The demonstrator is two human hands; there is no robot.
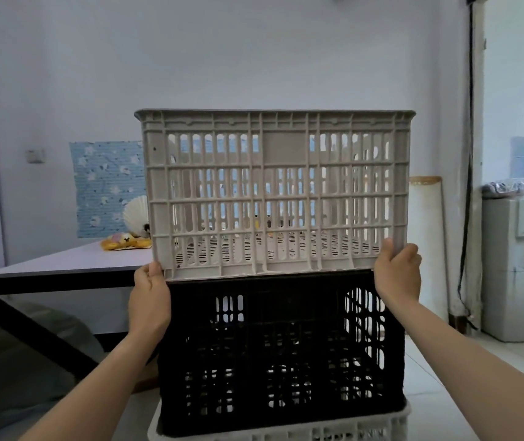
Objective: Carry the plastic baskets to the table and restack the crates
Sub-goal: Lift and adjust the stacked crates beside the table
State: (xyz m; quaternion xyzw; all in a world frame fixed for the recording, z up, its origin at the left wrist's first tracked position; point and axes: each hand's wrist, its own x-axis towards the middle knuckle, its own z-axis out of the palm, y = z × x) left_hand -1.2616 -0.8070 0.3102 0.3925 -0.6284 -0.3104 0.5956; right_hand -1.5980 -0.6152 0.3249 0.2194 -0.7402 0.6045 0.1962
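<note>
Arms outstretched, the left hand (150,297) and right hand (398,275) each clamp a curled grip on the bottom corners of the beige crate (273,192). It sits atop the black crate (281,354).

Water dispenser (518,265), yellow plush toy (125,243)

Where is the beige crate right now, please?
The beige crate is centre of the head view, directly over the black crate, with the left hand and right hand gripping its bottom corners.

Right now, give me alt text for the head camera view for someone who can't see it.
The left hand and right hand grip the bottom corners of a beige crate topping a black crate, which sits in a white crate. A table with a yellow toy stands behind at left.
</note>
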